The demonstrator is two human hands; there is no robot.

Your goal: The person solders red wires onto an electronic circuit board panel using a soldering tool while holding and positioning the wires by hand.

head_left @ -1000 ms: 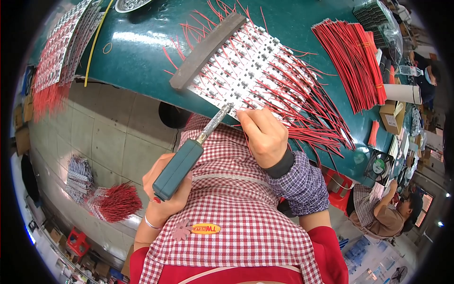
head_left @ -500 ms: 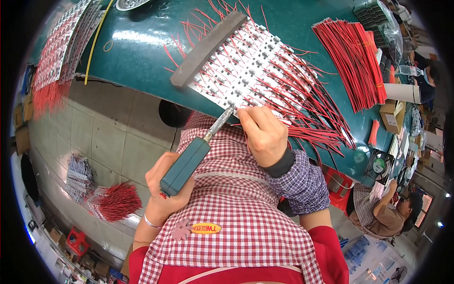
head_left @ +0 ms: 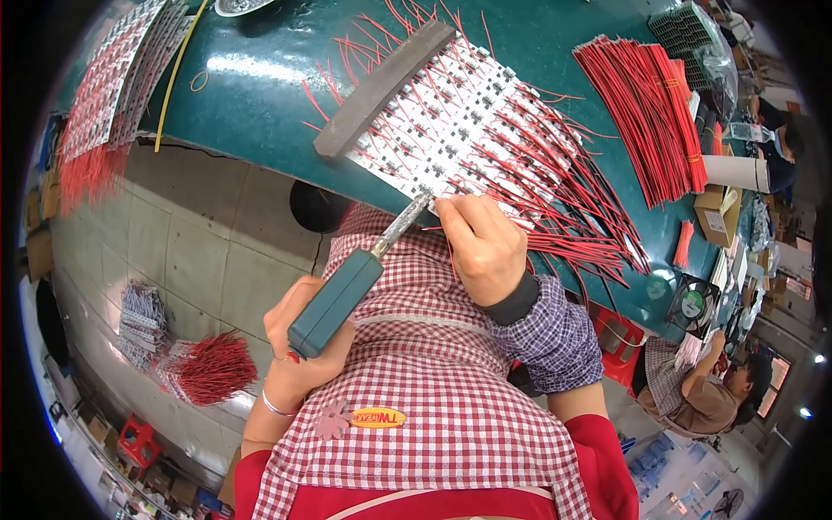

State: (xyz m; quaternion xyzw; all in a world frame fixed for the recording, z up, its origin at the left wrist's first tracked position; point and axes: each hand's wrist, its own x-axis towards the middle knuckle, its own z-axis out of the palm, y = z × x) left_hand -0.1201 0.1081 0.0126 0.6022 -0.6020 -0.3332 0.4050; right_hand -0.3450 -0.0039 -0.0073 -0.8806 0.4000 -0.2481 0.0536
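Observation:
My left hand [head_left: 303, 334] is wrapped round the green boxy handle of a soldering iron [head_left: 338, 299]. Its metal barrel slants up and right, with the tip at the near corner of a white circuit board panel [head_left: 433, 130]. Right beside that tip, my right hand [head_left: 485, 243] is closed in a pinch on a thin red wire, mostly hidden by the fingers. Small black parts sit in rows on the panel, and many red and black wires [head_left: 598, 225] fan out from its right side. A dark bar [head_left: 381, 91] lies across the panel's left part.
A large bundle of red wires [head_left: 641, 117] lies on the green table [head_left: 277, 104] at right, near a cardboard box [head_left: 718, 212] and a small fan [head_left: 693, 303]. More wired panels [head_left: 113, 95] hang over the left edge. Another person [head_left: 711, 390] sits at the right.
The soldering iron's handle and my left hand have shifted very slightly left and down. My right hand stays practically in place at the panel's corner.

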